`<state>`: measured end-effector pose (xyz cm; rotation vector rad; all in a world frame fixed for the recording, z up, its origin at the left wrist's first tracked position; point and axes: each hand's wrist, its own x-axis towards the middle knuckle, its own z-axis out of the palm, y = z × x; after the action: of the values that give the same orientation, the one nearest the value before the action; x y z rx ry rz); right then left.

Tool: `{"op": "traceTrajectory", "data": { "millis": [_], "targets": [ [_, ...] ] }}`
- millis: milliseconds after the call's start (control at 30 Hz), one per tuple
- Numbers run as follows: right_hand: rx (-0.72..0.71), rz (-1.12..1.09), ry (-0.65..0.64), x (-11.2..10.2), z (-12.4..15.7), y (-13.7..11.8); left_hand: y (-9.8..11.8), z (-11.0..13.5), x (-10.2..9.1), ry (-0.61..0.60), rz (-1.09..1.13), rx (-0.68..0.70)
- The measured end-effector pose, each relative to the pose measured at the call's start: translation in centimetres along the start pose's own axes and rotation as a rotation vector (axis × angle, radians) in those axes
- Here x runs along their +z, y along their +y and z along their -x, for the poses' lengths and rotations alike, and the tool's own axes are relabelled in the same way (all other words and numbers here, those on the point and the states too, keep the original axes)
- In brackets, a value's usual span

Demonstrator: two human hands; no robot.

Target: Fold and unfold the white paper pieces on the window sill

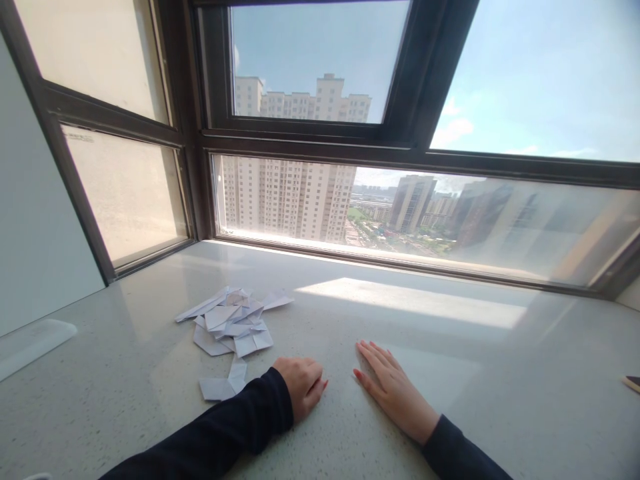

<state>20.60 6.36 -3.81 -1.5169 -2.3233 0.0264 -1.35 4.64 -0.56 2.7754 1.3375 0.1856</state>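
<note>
My left hand point(301, 388) rests on the speckled pale sill with its fingers curled into a loose fist, and nothing shows in it. To its right lies my right hand point(393, 393), palm down, fingers stretched out flat on the surface. Up and to the left of my left hand is a heap of folded white papers point(235, 327), overlapping at many angles. One more folded white paper point(215, 389) lies nearer, beside my left sleeve, which may cover part of it.
Dark window frames point(310, 143) border the pale stone sill point(500, 373) at the back and left. A white rounded strip point(37, 343) lies at the left edge. A small dark-and-cream object point(633, 383) is cut off at the right edge. Sunlight falls in a bright patch near the window.
</note>
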Motion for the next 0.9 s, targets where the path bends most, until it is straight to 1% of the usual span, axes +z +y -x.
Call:
{"op": "traceTrajectory", "data": {
  "millis": [267, 500, 800, 900],
  "targets": [
    [-0.016, 0.003, 0.036, 0.1, 0.09, 0.11, -0.11, -0.02, 0.1, 0.01, 0.006, -0.001],
    [-0.016, 0.013, 0.01, 0.0, 0.09, 0.04, -0.15, -0.07, 0.27, 0.012, 0.007, 0.001],
    [-0.038, 0.011, 0.063, 0.36, 0.2, 0.31, -0.2, -0.02, 0.19, 0.006, 0.023, 0.005],
    [-0.031, 0.01, 0.06, 0.37, 0.16, 0.35, -0.18, -0.02, 0.21, 0.012, 0.03, 0.004]
  ]
}}
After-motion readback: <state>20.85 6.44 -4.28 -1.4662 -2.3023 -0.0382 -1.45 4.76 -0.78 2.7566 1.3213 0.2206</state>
